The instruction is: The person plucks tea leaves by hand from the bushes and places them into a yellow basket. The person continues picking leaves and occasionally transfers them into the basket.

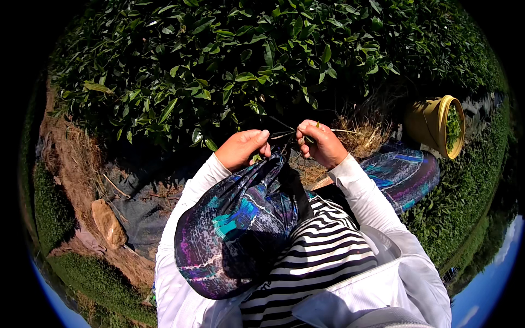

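My right hand (320, 143) is closed around a small green leaf shoot (311, 137), at the low edge of the leafy bush (246, 74). My left hand (244, 148) is curled, thumb against the fingers, just above my raised patterned trouser knee (242, 229); a bit of green leaf shows under its fingers. Thin bare twigs (283, 134) lie between the two hands. Both hands are at about the same height, a short way apart. Part of the left fingers is hidden by the thumb.
A yellow bucket (426, 127) holding green leaves leans at the right beside the bush. Dry grass (363, 135) lies near my right hand. At the left are dark ground sheeting (141, 221), a brown stone (108, 223) and bare soil. More green rows run behind on both sides.
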